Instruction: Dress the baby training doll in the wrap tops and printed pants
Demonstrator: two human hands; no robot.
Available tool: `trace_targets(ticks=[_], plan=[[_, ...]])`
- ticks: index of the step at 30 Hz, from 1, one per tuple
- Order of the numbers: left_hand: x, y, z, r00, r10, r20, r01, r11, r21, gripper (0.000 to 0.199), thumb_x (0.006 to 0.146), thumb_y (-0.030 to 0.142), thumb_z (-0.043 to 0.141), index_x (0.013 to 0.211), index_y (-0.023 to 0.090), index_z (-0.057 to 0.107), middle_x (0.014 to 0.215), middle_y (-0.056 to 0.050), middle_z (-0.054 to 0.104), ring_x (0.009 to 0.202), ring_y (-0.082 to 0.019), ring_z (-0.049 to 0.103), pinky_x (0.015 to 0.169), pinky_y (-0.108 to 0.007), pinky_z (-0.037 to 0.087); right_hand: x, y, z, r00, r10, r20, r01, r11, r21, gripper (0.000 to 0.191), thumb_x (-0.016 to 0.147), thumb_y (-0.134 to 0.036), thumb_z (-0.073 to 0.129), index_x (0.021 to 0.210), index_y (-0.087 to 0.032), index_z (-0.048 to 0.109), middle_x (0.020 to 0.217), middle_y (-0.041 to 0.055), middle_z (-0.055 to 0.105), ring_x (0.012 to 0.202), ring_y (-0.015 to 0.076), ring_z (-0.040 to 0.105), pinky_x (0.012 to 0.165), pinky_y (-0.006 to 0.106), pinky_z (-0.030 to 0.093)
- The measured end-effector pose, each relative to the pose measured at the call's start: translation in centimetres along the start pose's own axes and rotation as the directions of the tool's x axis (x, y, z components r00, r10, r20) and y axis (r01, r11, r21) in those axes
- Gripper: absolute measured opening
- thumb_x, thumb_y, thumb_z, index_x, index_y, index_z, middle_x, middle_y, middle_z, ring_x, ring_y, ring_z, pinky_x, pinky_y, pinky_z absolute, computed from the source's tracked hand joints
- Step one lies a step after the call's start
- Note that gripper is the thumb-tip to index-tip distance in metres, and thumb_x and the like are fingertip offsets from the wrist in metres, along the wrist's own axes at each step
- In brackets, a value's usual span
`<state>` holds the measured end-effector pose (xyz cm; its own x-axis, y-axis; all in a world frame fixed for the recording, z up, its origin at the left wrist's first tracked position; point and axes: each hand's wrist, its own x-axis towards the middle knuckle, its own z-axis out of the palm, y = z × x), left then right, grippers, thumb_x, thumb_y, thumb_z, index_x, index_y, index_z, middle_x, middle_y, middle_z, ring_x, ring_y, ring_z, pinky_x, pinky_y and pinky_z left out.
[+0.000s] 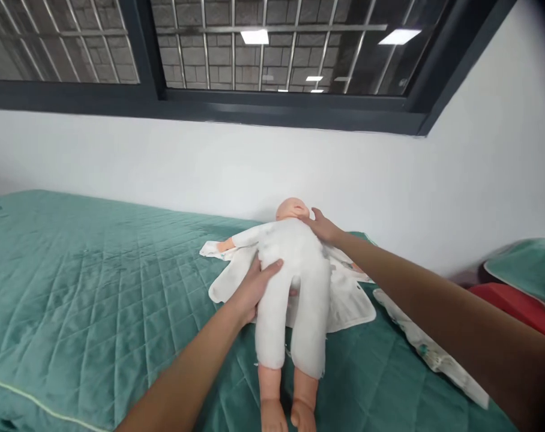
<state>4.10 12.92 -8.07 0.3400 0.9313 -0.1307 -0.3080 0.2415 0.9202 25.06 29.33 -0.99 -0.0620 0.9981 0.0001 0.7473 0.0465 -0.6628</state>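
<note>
A baby doll [295, 249] with a white cloth body lies on its back, head toward the wall and bare plastic feet toward me. Beneath it is a spread white garment [356, 306], with the doll's arms reaching out over or into its sleeves; I cannot tell which. My left hand [257, 285] grips the doll's hip and upper thigh, thumb on top and fingertips showing between the legs. At the neck and shoulder rests my right hand [320, 227], its thumb raised apart from the fingers. The doll's head [293, 208] is tipped back.
A green quilted cover [119, 288] lies under everything. To the right, partly behind my forearm, is a folded white item [434, 354] with a printed pattern. Red cloth [515, 306] and a green cushion-like thing [529, 273] sit farther right. A white wall [164, 162] and barred window stand behind.
</note>
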Motion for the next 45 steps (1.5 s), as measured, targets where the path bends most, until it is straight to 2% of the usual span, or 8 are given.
trace_targets(ticks=[11,13,15,18,23,28,35,45], plan=[[0.3,-0.3,-0.9,0.962,0.102,-0.254,-0.029,0.961,0.276,0.062,0.085,0.056,0.056,0.136,0.022,0.050,0.119,-0.013,0.068,0.100,-0.028,0.068,0.085,-0.041,0.056,0.9,4.4,1.5,0.999,-0.008,0.032,0.011,0.997,-0.081,0.099,0.080,-0.082,0.042,0.153,-0.017,0.025,0.139,0.0188,0.057,0.122,0.0361,0.058,0.103,0.047,0.043],[0.3,1.0,-4.2,0.871,0.280,-0.403,-0.057,0.874,0.482,0.048,0.087,0.047,0.055,0.126,0.022,0.059,0.118,-0.010,0.068,0.102,-0.026,0.066,0.091,-0.040,0.054,1.2,4.8,0.6,0.996,-0.061,0.061,0.070,0.987,-0.142,0.096,0.081,-0.080,0.043,0.153,-0.017,0.026,0.133,0.0170,0.061,0.120,0.0353,0.059,0.102,0.046,0.043],[0.6,2.0,-8.6,0.661,0.565,-0.493,-0.022,0.672,0.740,0.036,0.089,0.041,0.050,0.117,0.021,0.063,0.121,-0.010,0.066,0.113,-0.025,0.062,0.099,-0.040,0.048,1.0,4.9,-0.1,0.989,-0.134,0.062,0.144,0.971,-0.191,0.090,0.084,-0.076,0.044,0.151,-0.019,0.029,0.122,0.0133,0.067,0.113,0.0333,0.062,0.099,0.045,0.045],[1.6,2.5,-14.6,0.519,0.698,-0.494,0.322,0.375,0.869,0.043,0.088,0.043,0.052,0.120,0.015,0.060,0.131,-0.018,0.058,0.128,-0.034,0.049,0.108,-0.049,0.038,-0.1,3.6,0.0,0.970,-0.232,-0.074,0.212,0.955,-0.209,0.073,0.086,-0.067,0.048,0.142,-0.020,0.041,0.109,0.0101,0.069,0.098,0.0293,0.065,0.088,0.042,0.050],[3.5,2.1,-17.9,0.616,0.568,-0.546,0.566,0.164,0.808,0.045,0.089,0.048,0.051,0.115,0.012,0.060,0.126,-0.020,0.059,0.126,-0.036,0.049,0.109,-0.052,0.033,-2.7,-1.8,3.7,0.840,-0.525,-0.139,0.474,0.834,-0.284,0.042,0.090,-0.040,0.049,0.127,-0.018,0.054,0.124,0.0146,0.061,0.114,0.0299,0.057,0.094,0.042,0.048],[4.1,2.2,-17.4,0.716,0.539,-0.444,0.494,0.059,0.868,0.030,0.094,0.038,0.042,0.109,0.020,0.062,0.125,-0.014,0.061,0.122,-0.031,0.052,0.108,-0.048,0.034,-3.1,-6.9,9.1,0.700,-0.615,0.363,0.706,0.519,-0.482,0.056,0.090,-0.037,0.054,0.139,-0.015,0.042,0.142,0.0164,0.049,0.128,0.0333,0.046,0.104,0.048,0.038],[3.4,2.6,-18.3,0.653,0.554,-0.517,0.515,0.177,0.839,0.032,0.096,0.036,0.039,0.108,0.018,0.062,0.117,-0.014,0.065,0.116,-0.030,0.056,0.096,-0.042,0.043,-0.9,-9.5,13.9,0.785,-0.400,0.473,0.619,0.485,-0.617,0.032,0.090,-0.036,0.055,0.113,-0.015,0.057,0.124,0.0167,0.061,0.114,0.0338,0.056,0.090,0.045,0.044],[2.4,2.7,-16.9,0.542,0.700,-0.465,0.440,0.235,0.867,0.028,0.089,0.024,0.051,0.114,0.015,0.059,0.128,-0.015,0.058,0.124,-0.032,0.047,0.102,-0.044,0.040,-1.1,-9.0,10.8,0.820,-0.433,0.373,0.569,0.555,-0.607,0.035,0.096,-0.044,0.043,0.120,-0.019,0.051,0.120,0.0129,0.063,0.101,0.0303,0.062,0.073,0.036,0.045]])
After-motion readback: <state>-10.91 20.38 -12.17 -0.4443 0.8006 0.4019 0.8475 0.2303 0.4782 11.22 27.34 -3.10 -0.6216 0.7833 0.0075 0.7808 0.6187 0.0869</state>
